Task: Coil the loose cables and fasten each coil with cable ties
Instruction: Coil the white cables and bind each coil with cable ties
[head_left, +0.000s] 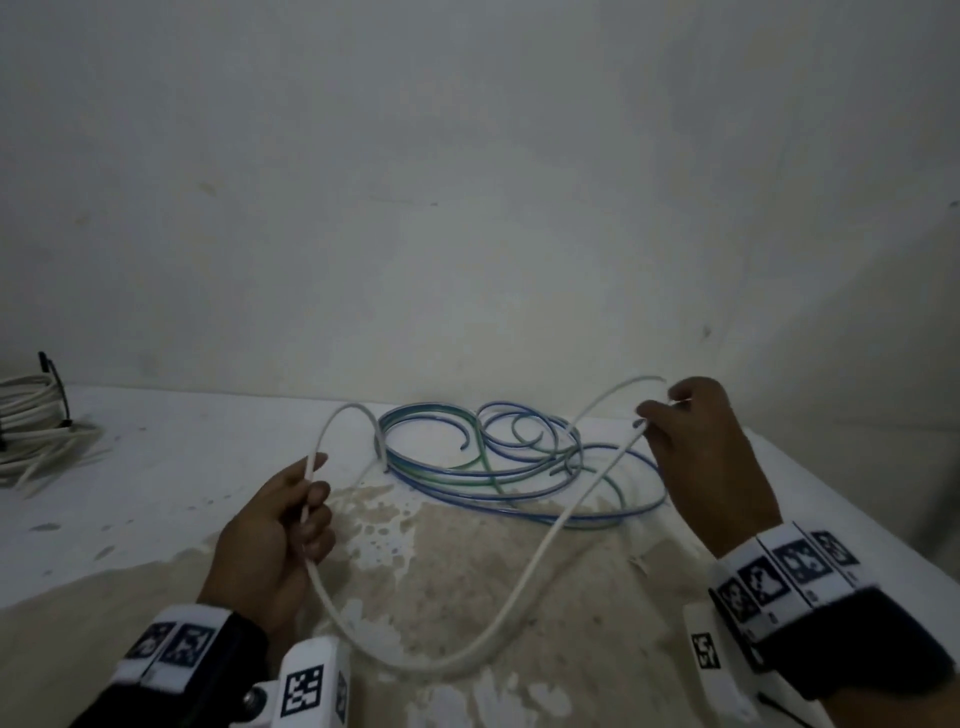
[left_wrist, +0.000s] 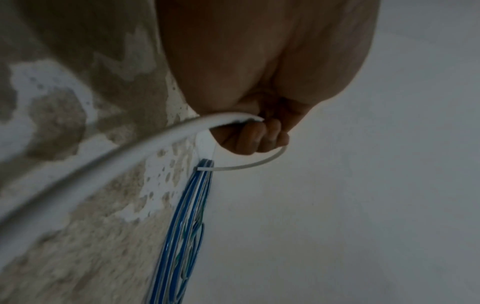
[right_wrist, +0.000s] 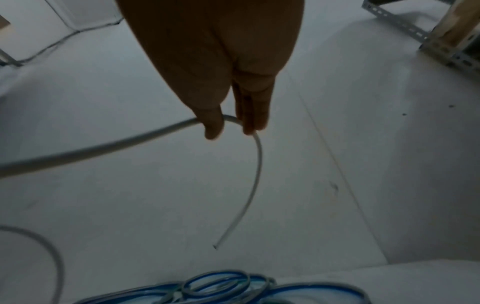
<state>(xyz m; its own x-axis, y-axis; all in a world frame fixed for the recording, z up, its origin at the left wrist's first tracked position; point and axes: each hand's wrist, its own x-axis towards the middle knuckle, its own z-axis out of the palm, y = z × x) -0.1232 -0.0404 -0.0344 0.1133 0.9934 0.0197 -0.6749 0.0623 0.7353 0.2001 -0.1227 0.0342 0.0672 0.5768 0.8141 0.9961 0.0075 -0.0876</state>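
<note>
Smooth plastic-sheathed white cable (head_left: 524, 566) and glossy blue cables (head_left: 519, 488) lie over a matt table (head_left: 171, 499) (paint worn, patchy).

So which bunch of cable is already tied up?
The white coil at the table's far left edge: a black tie wraps it. The blue and green cables lie loose, untied.

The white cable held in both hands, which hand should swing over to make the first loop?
Probably the right hand: it pinches the thin white cable near its free end, while the left hand grips it firmly as anchor.
</note>
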